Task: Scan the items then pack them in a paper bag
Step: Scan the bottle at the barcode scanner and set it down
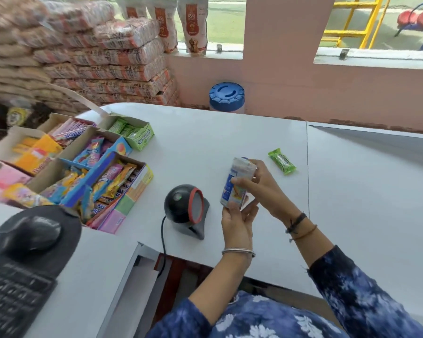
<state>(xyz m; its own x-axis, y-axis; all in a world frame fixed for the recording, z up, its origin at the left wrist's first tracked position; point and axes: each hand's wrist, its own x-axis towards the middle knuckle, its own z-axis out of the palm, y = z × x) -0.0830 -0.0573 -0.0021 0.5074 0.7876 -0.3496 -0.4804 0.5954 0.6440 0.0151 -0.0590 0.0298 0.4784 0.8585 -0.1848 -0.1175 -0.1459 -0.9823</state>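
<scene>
I hold a small white and blue packet upright above the white counter, just right of the black dome scanner with its red-ringed window. My left hand grips the packet's bottom end. My right hand pinches its upper part from the right. A green gum pack lies flat on the counter, further right and behind my hands. No paper bag is in view.
Open cardboard boxes of sweets crowd the counter's left side. A black mouse and keyboard sit at the near left. A blue-lidded jar stands behind the counter. Stacked sacks fill the far left.
</scene>
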